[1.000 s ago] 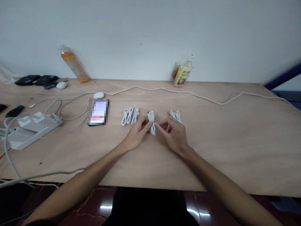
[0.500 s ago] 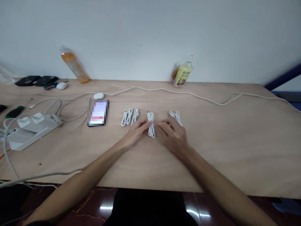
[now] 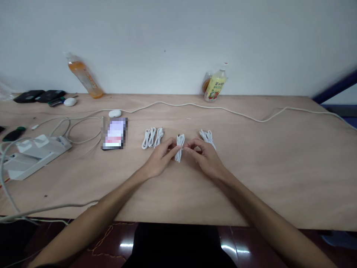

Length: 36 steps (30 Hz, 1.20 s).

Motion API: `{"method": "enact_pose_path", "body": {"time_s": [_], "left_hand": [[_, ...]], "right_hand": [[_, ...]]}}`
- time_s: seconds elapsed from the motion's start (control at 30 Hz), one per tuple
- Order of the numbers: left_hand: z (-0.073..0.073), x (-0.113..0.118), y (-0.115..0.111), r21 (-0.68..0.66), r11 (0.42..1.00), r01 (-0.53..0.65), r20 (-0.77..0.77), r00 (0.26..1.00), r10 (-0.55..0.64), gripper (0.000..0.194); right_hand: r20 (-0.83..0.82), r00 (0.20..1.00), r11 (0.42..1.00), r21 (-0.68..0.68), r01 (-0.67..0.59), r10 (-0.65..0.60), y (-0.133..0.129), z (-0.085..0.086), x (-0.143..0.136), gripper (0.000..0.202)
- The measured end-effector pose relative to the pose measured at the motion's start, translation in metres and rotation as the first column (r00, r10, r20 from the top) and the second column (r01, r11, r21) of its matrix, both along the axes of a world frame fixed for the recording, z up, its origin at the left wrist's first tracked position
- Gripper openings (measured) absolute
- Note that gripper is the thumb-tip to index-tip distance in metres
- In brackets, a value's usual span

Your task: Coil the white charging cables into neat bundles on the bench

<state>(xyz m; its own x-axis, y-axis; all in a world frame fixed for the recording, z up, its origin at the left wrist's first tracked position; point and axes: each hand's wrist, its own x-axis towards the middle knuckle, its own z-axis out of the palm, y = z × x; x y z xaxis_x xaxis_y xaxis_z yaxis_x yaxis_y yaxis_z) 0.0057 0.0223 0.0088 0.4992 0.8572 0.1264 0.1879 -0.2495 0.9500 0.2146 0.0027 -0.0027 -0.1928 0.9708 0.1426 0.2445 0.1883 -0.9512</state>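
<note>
A folded bundle of white cable [image 3: 180, 143] stands between my two hands above the middle of the table. My left hand [image 3: 164, 152] pinches it from the left, thumb across its middle. On its right side, the thumb and forefinger of my right hand [image 3: 202, 150] are pressed together at a thin tie around the bundle's middle. Three similar white cable bundles [image 3: 152, 137] lie side by side just left of my left hand. More bundled white cable [image 3: 208, 138] lies behind my right hand, which partly overlaps it.
A phone [image 3: 115, 133] and a white earphone case [image 3: 115, 113] lie to the left, with a white power strip [image 3: 36, 158] farther left. An orange drink bottle [image 3: 86, 80] and a yellow-labelled bottle [image 3: 215, 86] lean against the wall. One long white cable [image 3: 195, 106] crosses the table's back.
My right hand has turned slightly, its fingers opening a gap behind the pinch. The held bundle has tilted, its top now leaning right. The whole view has shifted a little.
</note>
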Motion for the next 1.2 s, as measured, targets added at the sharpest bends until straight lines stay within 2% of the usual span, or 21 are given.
{"method": "enact_pose_path", "body": {"time_s": [0.07, 0.17, 0.27, 0.37, 0.43, 0.53, 0.67, 0.73, 0.83, 0.97, 1.07, 1.13, 1.2], "left_hand": [[0.002, -0.001, 0.000, -0.002, 1.000, 0.025, -0.006, 1.000, -0.025, 0.032], [0.004, -0.003, 0.000, -0.083, 0.995, 0.061, 0.018, 0.998, -0.060, 0.034], [0.002, -0.002, 0.001, -0.247, 0.961, 0.128, 0.163, 0.983, -0.089, 0.036], [-0.003, 0.000, -0.001, -0.421, 0.880, 0.219, 0.382, 0.923, -0.047, 0.040], [-0.005, 0.002, -0.002, -0.503, 0.825, 0.256, 0.471, 0.882, 0.014, 0.042], [-0.005, 0.003, -0.004, -0.592, 0.758, 0.272, 0.517, 0.850, 0.099, 0.039], [-0.003, 0.004, -0.005, -0.672, 0.691, 0.266, 0.529, 0.825, 0.196, 0.030], [-0.003, 0.005, -0.004, -0.692, 0.673, 0.261, 0.530, 0.817, 0.228, 0.027], [-0.005, 0.006, -0.004, -0.708, 0.656, 0.261, 0.533, 0.807, 0.254, 0.028], [-0.006, 0.005, -0.004, -0.699, 0.675, 0.234, 0.518, 0.817, 0.253, 0.029], [-0.008, 0.006, -0.005, -0.673, 0.713, 0.196, 0.505, 0.827, 0.249, 0.033], [-0.009, 0.006, -0.004, -0.647, 0.742, 0.173, 0.497, 0.834, 0.239, 0.039], [-0.010, 0.007, -0.003, -0.604, 0.784, 0.146, 0.475, 0.856, 0.206, 0.045]], "right_hand": [[-0.105, 0.993, 0.978, -0.195, -0.077, 0.057, 0.002, 0.004, 0.003, 0.028], [-0.252, 0.963, 0.898, -0.394, -0.195, 0.099, 0.004, 0.010, 0.008, 0.040], [-0.355, 0.931, 0.851, -0.460, -0.253, 0.086, 0.003, 0.012, 0.008, 0.046], [-0.399, 0.915, 0.864, -0.437, -0.250, 0.063, 0.002, 0.013, 0.004, 0.048], [-0.407, 0.912, 0.892, -0.392, -0.226, 0.052, 0.002, 0.011, 0.000, 0.049], [-0.402, 0.915, 0.941, -0.300, -0.155, 0.023, 0.002, 0.006, -0.005, 0.048], [-0.257, 0.966, 0.996, -0.089, -0.012, -0.012, 0.001, 0.002, -0.008, 0.037], [-0.158, 0.986, 0.996, 0.056, 0.070, -0.061, -0.001, 0.001, -0.008, 0.029], [-0.025, 0.991, 0.957, 0.257, 0.133, -0.131, -0.005, 0.000, -0.009, 0.021], [0.115, 0.976, 0.870, 0.481, 0.107, -0.184, -0.007, -0.003, -0.009, 0.017], [0.153, 0.963, 0.815, 0.572, 0.095, -0.220, -0.008, -0.005, -0.008, 0.017], [0.171, 0.959, 0.809, 0.581, 0.086, -0.224, -0.009, -0.005, -0.009, 0.020], [0.182, 0.962, 0.839, 0.538, 0.077, -0.204, -0.010, -0.003, -0.009, 0.022]]}}
